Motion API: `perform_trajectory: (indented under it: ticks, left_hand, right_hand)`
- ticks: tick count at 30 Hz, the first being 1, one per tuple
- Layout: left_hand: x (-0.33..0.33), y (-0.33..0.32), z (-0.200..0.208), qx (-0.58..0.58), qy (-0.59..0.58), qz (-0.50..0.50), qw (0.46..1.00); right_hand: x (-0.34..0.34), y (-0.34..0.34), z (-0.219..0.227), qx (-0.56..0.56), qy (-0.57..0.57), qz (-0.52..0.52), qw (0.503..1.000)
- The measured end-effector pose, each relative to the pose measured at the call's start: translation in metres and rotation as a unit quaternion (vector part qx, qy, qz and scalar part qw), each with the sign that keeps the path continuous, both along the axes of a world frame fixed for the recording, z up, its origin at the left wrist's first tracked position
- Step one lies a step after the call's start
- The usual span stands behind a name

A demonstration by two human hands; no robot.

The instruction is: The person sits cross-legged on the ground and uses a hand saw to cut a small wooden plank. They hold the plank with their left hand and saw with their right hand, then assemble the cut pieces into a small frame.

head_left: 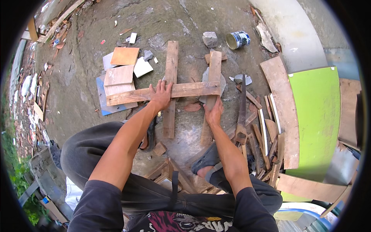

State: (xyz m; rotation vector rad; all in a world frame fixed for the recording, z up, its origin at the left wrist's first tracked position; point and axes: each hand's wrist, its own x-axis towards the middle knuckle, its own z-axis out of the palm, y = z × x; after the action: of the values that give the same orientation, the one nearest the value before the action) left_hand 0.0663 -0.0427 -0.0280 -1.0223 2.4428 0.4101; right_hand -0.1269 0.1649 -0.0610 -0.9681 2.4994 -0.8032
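A long wooden plank (189, 90) lies crosswise over two other planks, the left lengthwise plank (169, 120) and the right lengthwise plank (215, 69). My left hand (160, 94) grips the crosswise plank from above, near where it crosses the left plank, its fingers reaching over to the far edge. My right hand (213, 112) is closed round the right plank, just on the near side of the crosswise plank's right end. A flat stone (223, 83) shows beside and partly beneath the right plank. The undersides of the planks are hidden.
A handsaw (242, 112) rests at the right beside a pile of wood scraps (266, 149). Tiles and boards (125, 56) lie at the left. Farther off are a tin can (238, 40) and a stone (210, 39). A green panel (315, 120) stands far right.
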Motion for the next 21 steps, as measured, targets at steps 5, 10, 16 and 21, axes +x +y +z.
perform_trajectory:
  ticks: [5,10,16,21]
  left_hand:
    - [-0.013,0.001,0.007,-0.016,-0.043,-0.05,0.998]
    - [-0.026,-0.007,0.013,-0.038,-0.09,-0.094,0.991]
    - [-0.035,-0.015,0.019,-0.042,-0.125,-0.165,0.977]
    - [-0.028,-0.021,0.012,-0.036,-0.083,-0.169,0.981]
  right_hand:
    - [-0.002,0.006,0.009,0.015,-0.017,-0.046,0.999]
    - [-0.009,0.016,0.029,0.007,0.031,-0.013,0.999]
    - [-0.045,-0.01,0.054,0.038,-0.05,0.104,0.993]
    - [-0.039,-0.03,0.059,0.181,-0.02,0.115,0.977]
